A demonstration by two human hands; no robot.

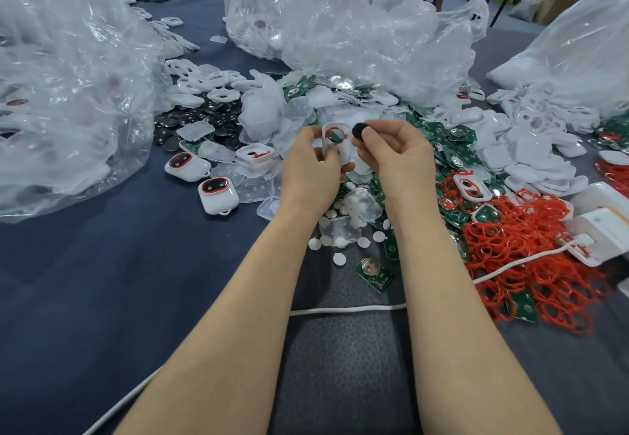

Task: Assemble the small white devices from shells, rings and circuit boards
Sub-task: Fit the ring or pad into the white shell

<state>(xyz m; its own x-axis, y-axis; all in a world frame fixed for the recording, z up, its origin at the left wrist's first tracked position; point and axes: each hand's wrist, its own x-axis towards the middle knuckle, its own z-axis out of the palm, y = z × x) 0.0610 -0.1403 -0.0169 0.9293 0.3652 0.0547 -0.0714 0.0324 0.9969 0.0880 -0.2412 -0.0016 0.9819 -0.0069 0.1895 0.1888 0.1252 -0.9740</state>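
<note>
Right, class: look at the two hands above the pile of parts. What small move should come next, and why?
Probably the right hand should carry the black disc across to the round opening in the white shell and seat it there. The left hand holds the shell with a red ring and green board showing in the opening, and the disc is pinched just beside it.

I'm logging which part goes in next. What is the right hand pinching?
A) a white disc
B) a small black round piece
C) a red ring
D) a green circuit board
B: the right hand pinches a small black round piece at its fingertips, close beside the white shell that the left hand holds.
</note>
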